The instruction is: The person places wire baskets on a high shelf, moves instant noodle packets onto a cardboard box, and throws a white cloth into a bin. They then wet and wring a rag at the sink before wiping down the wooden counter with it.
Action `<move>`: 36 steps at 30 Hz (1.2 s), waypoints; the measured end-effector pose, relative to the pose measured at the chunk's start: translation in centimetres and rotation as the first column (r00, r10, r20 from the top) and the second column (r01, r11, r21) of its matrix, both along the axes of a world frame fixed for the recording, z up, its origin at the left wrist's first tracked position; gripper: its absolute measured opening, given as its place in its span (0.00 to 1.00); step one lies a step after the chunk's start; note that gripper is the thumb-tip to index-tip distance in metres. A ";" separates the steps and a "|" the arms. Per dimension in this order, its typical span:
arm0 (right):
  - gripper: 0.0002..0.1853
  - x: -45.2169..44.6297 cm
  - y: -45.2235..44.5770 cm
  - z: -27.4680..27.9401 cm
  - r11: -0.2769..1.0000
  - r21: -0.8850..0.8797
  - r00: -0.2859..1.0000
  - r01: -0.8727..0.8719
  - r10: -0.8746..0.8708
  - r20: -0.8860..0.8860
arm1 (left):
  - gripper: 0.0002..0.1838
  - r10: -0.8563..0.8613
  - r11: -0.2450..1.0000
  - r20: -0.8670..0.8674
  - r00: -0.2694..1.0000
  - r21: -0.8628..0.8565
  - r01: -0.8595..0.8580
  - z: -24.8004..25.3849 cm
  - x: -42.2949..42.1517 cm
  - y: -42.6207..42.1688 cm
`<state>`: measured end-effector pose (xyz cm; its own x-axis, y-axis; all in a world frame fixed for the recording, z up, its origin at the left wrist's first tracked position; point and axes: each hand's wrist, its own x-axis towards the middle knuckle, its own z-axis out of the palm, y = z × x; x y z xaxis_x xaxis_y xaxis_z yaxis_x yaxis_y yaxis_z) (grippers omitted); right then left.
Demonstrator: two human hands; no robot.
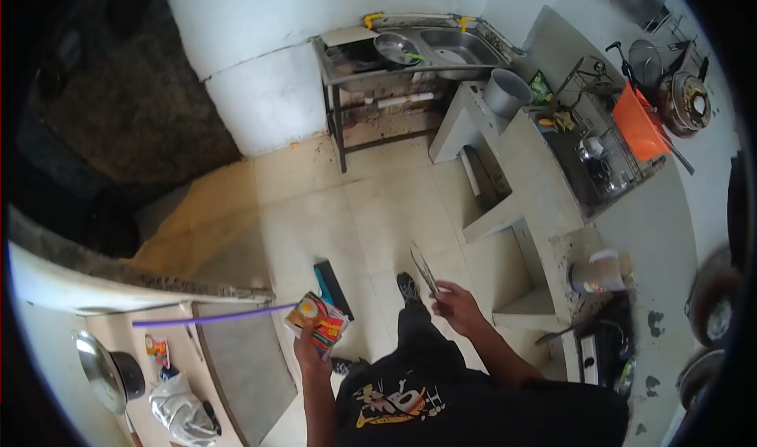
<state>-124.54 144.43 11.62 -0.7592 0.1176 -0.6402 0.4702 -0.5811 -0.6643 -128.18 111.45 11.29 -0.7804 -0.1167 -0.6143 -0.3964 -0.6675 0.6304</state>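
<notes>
Red packet [319, 319] is grasped low in the left hand [310, 346] above the tiled floor [307, 222], seemingly leaving its top free, while the right hand [457, 305] grips one end of a slim metal tool [423, 268], its tips angled away from the fingers, apparently for reach.

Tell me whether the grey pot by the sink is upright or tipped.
Upright: the grey pot sits base-down on the counter, its round rim facing up.

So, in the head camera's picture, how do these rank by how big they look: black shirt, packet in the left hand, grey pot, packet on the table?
1. Black shirt
2. Held packet and grey pot: too alike to rank
3. Table packet
</notes>
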 end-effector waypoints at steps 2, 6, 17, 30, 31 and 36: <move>0.17 -0.9 5.9 -2.1 0.998 0.028 0.993 0.054 -0.057 0.103 | 0.22 -0.052 0.996 -0.042 0.998 0.071 0.055 -1.9 -4.6 4.3; 0.15 -0.1 17.2 -7.6 0.973 0.215 0.956 0.081 -0.137 0.260 | 0.21 -0.041 0.993 -0.030 0.999 0.107 0.044 -1.7 -12.1 11.3; 0.23 -21.8 25.8 -5.6 0.959 0.232 0.964 0.162 -0.204 0.169 | 0.19 0.185 0.983 -0.023 0.982 0.021 -0.184 1.6 -20.7 11.8; 0.01 -58.6 23.6 1.6 0.996 0.084 0.977 0.042 -0.023 -0.211 | 0.20 0.294 0.956 -0.013 0.956 0.031 -0.293 1.7 -34.7 15.3; 0.02 -61.7 24.5 1.7 0.996 0.087 0.974 0.017 0.003 -0.227 | 0.20 0.313 0.950 -0.048 0.949 0.013 -0.312 1.7 -35.8 15.4; 0.04 -76.3 29.4 -3.7 0.992 0.128 0.951 0.004 0.035 -0.306 | 0.20 0.400 0.910 -0.032 0.916 -0.101 -0.401 5.3 -36.4 15.2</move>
<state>-200.88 173.88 7.97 -0.9188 0.1689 -0.3568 0.2403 -0.4776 -0.8451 -164.53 126.64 16.64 -0.6610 -0.4831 -0.5742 -0.1022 -0.7002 0.7066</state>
